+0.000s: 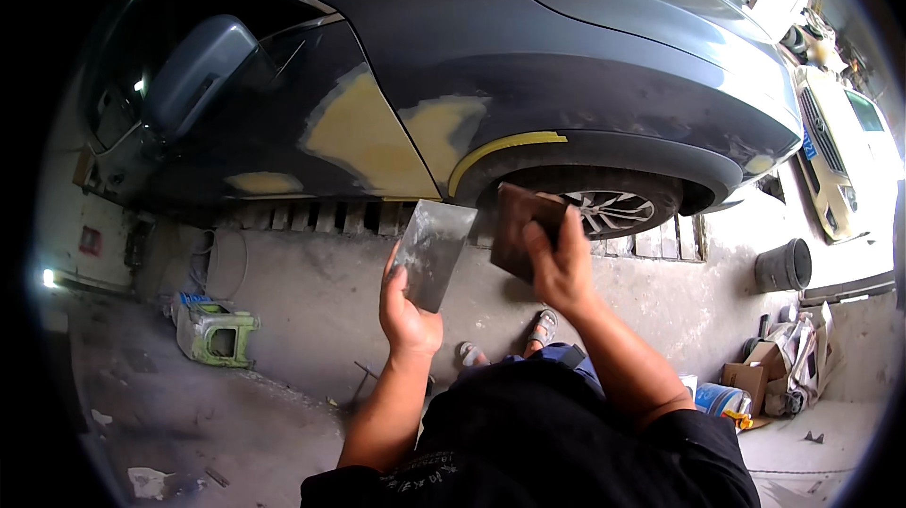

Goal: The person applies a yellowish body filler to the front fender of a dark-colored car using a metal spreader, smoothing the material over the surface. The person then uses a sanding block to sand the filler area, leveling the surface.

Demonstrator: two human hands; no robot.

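Observation:
My left hand (408,315) grips a flat grey metal plate (434,251) by its lower edge, tilted upright in front of me. Just to its right, my right hand (561,267) holds a dark brown rectangular pad (517,225), fingers over its right side. The two pieces are close but apart. Behind them stands a dark grey car (528,65) with yellow filler patches (363,131) on the door and front wing, and yellow tape (505,145) along the wheel arch above the front wheel (609,206).
The folded wing mirror (193,74) juts out at upper left. A green and white can (215,331) lies on the concrete floor at left. A black bucket (783,266), cardboard boxes (750,378) and a blue tin (719,399) sit at right. A white car (845,149) stands beyond.

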